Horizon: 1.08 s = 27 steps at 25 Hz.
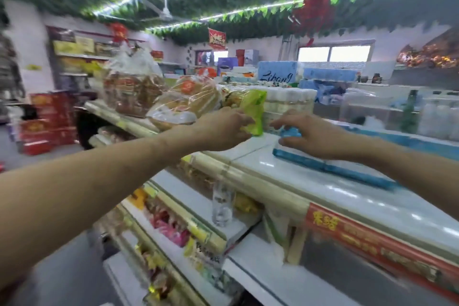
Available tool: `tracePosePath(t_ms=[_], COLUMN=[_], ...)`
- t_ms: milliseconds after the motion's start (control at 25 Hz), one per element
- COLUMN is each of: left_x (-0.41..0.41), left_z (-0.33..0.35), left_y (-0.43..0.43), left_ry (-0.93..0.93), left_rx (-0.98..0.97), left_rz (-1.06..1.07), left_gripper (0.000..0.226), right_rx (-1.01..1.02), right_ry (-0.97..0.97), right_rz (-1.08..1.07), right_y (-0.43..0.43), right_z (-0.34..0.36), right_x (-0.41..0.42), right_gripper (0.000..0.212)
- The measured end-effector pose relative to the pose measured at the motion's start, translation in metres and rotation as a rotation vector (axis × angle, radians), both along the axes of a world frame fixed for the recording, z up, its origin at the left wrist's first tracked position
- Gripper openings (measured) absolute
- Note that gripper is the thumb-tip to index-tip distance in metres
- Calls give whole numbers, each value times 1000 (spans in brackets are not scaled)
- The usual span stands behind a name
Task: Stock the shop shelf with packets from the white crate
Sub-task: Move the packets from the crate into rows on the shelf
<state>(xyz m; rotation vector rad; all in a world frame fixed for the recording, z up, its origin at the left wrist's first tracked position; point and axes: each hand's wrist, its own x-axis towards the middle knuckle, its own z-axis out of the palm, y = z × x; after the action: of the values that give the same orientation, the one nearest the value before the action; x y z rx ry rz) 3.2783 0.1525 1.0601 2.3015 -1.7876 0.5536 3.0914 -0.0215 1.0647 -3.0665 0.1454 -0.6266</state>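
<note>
My left hand (pixel 223 131) grips a green packet (pixel 253 112) by its lower edge and holds it upright over the white top shelf (pixel 310 181). My right hand (pixel 315 136) reaches in just right of the packet, its fingers loosely extended over a flat blue pack (pixel 332 166) that lies on the shelf top. Whether those fingers touch the green packet is unclear. The white crate is not in view.
Clear bags of bread (pixel 183 104) and a wrapped block of small bottles (pixel 288 102) stand behind the packet. Lower shelves (pixel 188 228) at the front left hold colourful packets and a glass (pixel 222 206). Red boxes (pixel 47 122) are stacked at the far left.
</note>
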Motion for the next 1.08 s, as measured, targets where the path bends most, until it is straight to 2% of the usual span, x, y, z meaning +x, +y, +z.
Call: tracePosePath(t_ms=[120, 200, 360, 440, 520, 640, 720, 840, 920, 1080], left_x=[53, 64, 63, 52, 40, 18, -2, -20, -27, -30], left_z=[-39, -71, -152, -212, -260, -353, -399, -444, -457, -463], left_y=[124, 193, 317, 382, 406, 442, 447, 446, 448, 452], left_ry=[70, 121, 219, 374, 460, 663, 728, 745, 668, 500], left_rx=[64, 92, 126, 197, 286, 423, 485, 541, 559, 571], left_rz=[273, 400, 642, 775, 832, 792, 769, 737, 751, 777], left_gripper=[45, 44, 44, 45, 45, 42, 41, 38, 35, 31], right_rx=[16, 18, 39, 78, 83, 55, 27, 23, -43, -82], right_ry=[47, 119, 293, 414, 553, 821, 922, 815, 699, 608], right_rz=[291, 403, 594, 692, 668, 672, 637, 628, 668, 729], right_y=[86, 142, 255, 314, 331, 361, 363, 355, 355, 363], right_z=[-32, -61, -147, -209, -256, -353, -408, -454, -463, -472], right_x=[106, 157, 220, 237, 235, 229, 217, 197, 188, 177], right_gripper=[43, 44, 42, 41, 39, 36, 39, 41, 41, 36])
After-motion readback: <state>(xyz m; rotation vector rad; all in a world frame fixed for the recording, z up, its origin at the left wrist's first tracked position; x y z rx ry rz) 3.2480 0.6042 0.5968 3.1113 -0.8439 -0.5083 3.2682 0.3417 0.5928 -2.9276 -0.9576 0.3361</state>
